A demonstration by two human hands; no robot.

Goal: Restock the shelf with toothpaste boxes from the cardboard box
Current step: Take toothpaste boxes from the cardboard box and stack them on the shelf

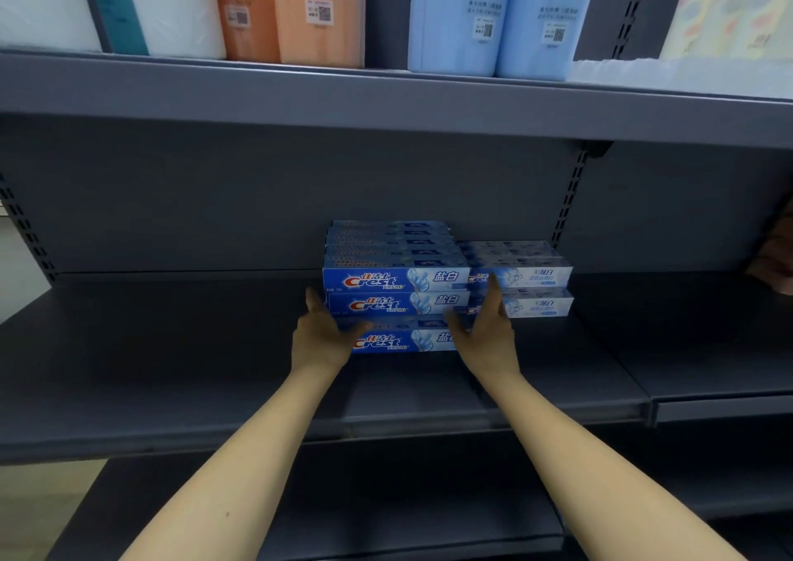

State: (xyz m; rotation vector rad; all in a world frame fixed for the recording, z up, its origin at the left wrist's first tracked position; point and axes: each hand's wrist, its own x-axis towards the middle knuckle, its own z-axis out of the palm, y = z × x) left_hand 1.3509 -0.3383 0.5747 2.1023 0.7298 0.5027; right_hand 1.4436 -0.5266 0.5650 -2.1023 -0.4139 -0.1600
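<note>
While both hands reach into the shelf: the lines below give how things lie.

Front box: a dark blue toothpaste box (403, 340) lies on the grey shelf (171, 346) at the centre of the frame, just in front of the blue stack (394, 277).
Long axis: it runs left to right across the frame, parallel to the shelf edge, printed face toward the camera.
Left hand (319, 337): at the box's left end, fingers straight and relaxed, thumb over the box's top left corner; flat against it, not curled round it.
Right hand (485, 333): at the box's right end, fingers extended upward in front of the pale stack (521, 286); likewise flat, gripping nothing.
Which is nearer: both hands sit at about equal reach, one at each end, so the box lies between them.
Direction of coming move: the stack is straight behind the box, away from the hands; a level push from both ends looks right to seat it flush.
Neighbour: the pale stack stands just right of the blue one, touching it.
Cardboard box: not in view.
Upper shelf: tall wrapped packs (506, 19) across the top of the frame.
</note>
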